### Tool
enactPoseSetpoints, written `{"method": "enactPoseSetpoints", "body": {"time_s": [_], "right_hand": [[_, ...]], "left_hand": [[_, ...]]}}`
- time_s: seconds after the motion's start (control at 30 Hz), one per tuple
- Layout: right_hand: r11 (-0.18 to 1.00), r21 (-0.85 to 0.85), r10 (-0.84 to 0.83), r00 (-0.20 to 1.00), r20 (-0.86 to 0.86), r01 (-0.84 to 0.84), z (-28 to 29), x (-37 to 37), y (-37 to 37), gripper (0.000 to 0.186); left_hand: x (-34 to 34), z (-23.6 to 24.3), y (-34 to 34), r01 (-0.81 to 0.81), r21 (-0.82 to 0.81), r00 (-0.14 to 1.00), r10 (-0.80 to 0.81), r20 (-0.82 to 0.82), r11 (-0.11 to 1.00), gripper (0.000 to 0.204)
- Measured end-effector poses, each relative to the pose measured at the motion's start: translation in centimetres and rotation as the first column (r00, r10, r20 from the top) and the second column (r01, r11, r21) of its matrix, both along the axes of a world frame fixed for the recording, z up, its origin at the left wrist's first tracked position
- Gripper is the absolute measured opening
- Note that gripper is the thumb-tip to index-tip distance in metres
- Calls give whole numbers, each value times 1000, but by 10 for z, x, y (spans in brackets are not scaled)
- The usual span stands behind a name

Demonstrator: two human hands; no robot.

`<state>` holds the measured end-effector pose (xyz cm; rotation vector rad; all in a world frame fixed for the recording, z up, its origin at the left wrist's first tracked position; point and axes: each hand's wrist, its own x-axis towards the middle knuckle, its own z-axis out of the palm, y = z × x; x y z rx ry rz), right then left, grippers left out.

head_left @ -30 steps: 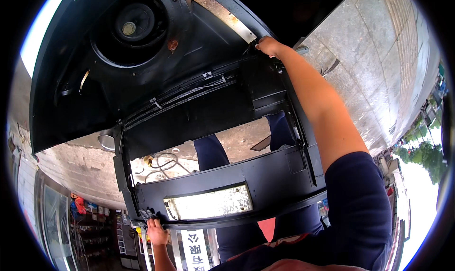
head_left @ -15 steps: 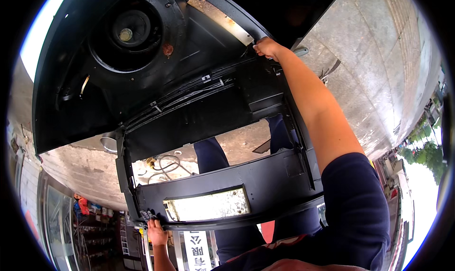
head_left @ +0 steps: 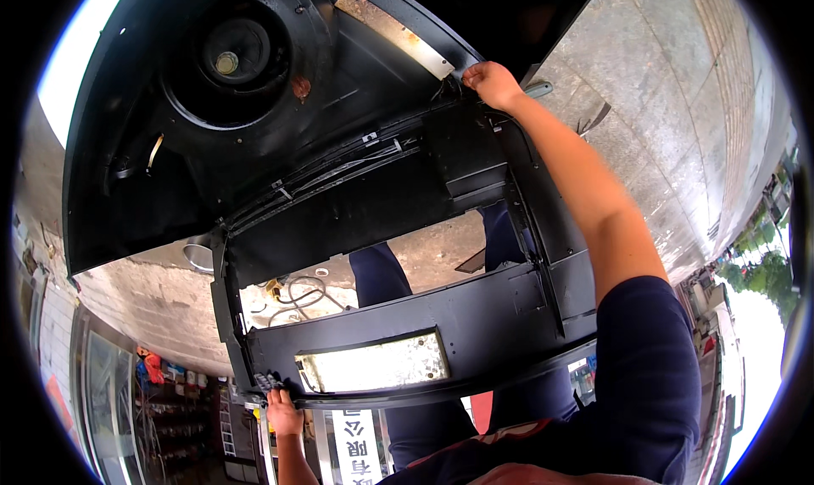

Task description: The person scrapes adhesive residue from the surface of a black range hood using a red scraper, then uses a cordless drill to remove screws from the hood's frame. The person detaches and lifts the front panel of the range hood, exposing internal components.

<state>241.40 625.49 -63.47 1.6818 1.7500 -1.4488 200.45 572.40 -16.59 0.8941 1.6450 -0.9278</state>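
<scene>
A large black range hood housing (head_left: 339,171) stands tilted in front of me, its hollow inner side facing up. A round fan opening (head_left: 227,63) with a hub sits in its upper left. My left hand (head_left: 284,413) is closed round the near rim, beside a small dark clip-like part (head_left: 270,381). At the far right rim is my right hand (head_left: 493,85), its fingers pinched together just past the end of a stained metal strip (head_left: 394,31). Whatever those fingers hold is too small to make out. A pale, spotted rectangular plate (head_left: 373,362) lies on the near panel.
Through the housing's cut-out show my legs (head_left: 379,275) and a coiled cable (head_left: 301,297) on the concrete floor (head_left: 661,103). A flat grey-green tool handle (head_left: 538,89) lies beyond my right hand. Shelves with goods (head_left: 174,400) stand at the lower left.
My right hand has shifted slightly right and off the rim, its fist loosening into a pinch, and the elbow has swung outward. The housing has moved slightly; my left hand keeps its grip.
</scene>
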Motion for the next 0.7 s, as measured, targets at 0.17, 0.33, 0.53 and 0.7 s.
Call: {"method": "enactPoseSetpoints", "body": {"time_s": [0.17,0.33,0.53,0.7], "right_hand": [[996,41,-69,993,-91,73,83,63,27,16],[995,98,11,999,48,-16,130,135,16,22],[909,-265,-306,947,102,322,170,201,-16,29],[721,-561,-302,913,275,407,244,243,-50,31]], "left_hand": [[9,6,-2,20,12,1000,-20,-4,1000,56],[9,7,-1,46,9,999,-46,-8,999,57],[10,5,4,58,28,998,-58,-5,998,57],[14,6,0,71,68,997,-71,-6,995,56]]}}
